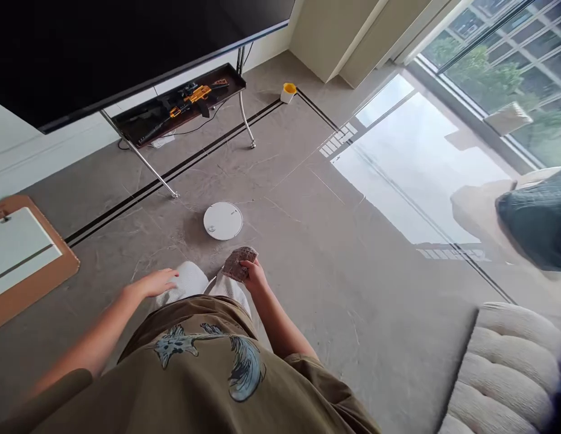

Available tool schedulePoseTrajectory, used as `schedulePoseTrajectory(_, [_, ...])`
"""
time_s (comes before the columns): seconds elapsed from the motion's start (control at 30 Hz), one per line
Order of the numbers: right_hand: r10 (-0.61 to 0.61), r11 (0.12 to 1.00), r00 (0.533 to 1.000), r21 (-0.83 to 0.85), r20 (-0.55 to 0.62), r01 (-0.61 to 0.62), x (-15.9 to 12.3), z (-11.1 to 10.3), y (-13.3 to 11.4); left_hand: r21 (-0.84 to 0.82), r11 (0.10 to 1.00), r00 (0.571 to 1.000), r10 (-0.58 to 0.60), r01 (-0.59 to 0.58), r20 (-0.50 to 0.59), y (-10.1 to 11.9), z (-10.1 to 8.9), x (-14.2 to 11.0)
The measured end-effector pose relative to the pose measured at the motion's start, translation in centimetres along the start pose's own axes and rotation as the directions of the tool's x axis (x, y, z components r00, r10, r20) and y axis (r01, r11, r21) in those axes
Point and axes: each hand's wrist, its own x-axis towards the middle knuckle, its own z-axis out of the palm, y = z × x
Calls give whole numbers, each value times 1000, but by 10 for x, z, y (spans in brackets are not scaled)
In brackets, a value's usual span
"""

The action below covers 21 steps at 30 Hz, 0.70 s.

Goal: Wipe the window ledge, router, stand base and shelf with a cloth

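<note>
Right hand grips a mottled pinkish-brown folded cloth — held just over the white trousers, left hand lying open beside them. Ahead on the grey stone floor, a round white robot vacuum — near the chrome-legged TV stand.

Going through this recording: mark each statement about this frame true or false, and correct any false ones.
1. The right hand holds a mottled reddish-brown flat object. True.
2. The left hand holds that same object too. False: it is open and empty.
3. A round white robot vacuum sits on the grey floor ahead of the hands. True.
4. The orange-and-black toy gun lies on the floor. False: it lies on the shelf under the television.
</note>
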Motion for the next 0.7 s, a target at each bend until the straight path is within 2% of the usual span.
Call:
schedulePoseTrajectory(0.03, [60, 998, 998, 16, -26, -59, 10, 9, -11, -22, 1000, 1000, -15, 16, 16, 1, -5, 5])
schedulePoseTrajectory(0.13, [195, 980, 979, 43, -57, -192, 40, 38, -35, -62, 998, 998, -36, 33, -43, 6, -31, 26])
schedulePoseTrajectory(0.23, [238, 971, 969, 22, -59, -237, 75, 64, -47, -1, 1000, 999, -24, 24, -21, 10, -72, 57])
schedulePoseTrajectory(0.33, [239, 971, 966, 40, -104, -236, 117, 89, -49, 72, 997, 999, -1, -2, 36, 5, -125, 99])
schedulePoseTrajectory(0.43, [239, 970, 956, 94, -171, -226, 164, 122, -49, 101, 994, 999, 32, -34, 27, -10, -184, 145])
schedulePoseTrajectory(0.6, [148, 985, 974, 110, -174, -130, 237, 195, -60, 99, 993, 996, 65, -59, -61, -41, -286, 221])
schedulePoseTrajectory(0.7, [23, 1000, 981, -6, -194, -25, 277, 231, -78, 75, 994, 982, 93, -81, -166, -58, -342, 271])
